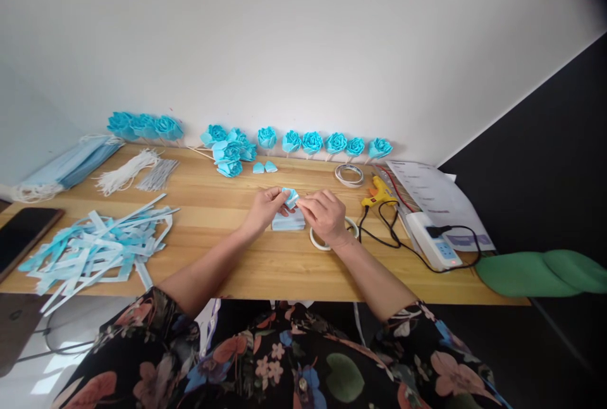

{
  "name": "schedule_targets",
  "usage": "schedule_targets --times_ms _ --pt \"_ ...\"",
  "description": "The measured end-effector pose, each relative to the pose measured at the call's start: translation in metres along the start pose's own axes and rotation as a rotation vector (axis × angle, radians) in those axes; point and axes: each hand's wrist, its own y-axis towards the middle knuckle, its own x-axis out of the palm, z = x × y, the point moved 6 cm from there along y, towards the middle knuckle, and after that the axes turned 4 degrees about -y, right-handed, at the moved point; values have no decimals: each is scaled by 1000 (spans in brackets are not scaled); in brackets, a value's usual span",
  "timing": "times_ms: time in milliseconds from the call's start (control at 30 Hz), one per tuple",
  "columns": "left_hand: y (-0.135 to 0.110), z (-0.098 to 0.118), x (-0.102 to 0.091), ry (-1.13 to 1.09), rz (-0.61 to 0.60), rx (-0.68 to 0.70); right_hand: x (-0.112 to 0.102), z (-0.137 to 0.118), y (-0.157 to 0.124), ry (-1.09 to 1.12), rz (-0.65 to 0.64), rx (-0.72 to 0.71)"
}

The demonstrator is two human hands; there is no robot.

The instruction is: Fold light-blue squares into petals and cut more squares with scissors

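My left hand (pixel 265 208) pinches a small folded light-blue petal (pixel 290 197), made of what looks like face-mask fabric. The fingers of my right hand (pixel 326 213) are closed at the petal's right edge, pinching it too. Just below my hands lies a stack of pale blue cut pieces (pixel 288 222). A white tape roll (pixel 318 243) lies flat, partly hidden under my right hand and wrist. Beyond my hands, two finished-looking petals (pixel 264 167) rest side by side, close to a clump of blue fabric flowers (pixel 229 155).
Blue flowers on sticks (pixel 312 143) lean along the wall. At right are a yellow glue gun (pixel 378 192), a power strip (pixel 434 244), papers (pixel 427 194) and another tape roll (pixel 349 174). Left holds fabric strips (pixel 102 248), masks (pixel 71 162), white ear loops (pixel 128 172) and a phone (pixel 26 235).
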Motion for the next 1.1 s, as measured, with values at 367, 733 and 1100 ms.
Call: schedule_targets --times_ms 367,733,1100 --pt "-2 1 2 -66 -19 -27 10 1 -2 9 -70 16" --pt "2 -5 -1 -132 -26 -31 14 2 0 66 -159 75" --pt "2 1 -3 -52 -53 -6 12 39 -7 554 -113 570"
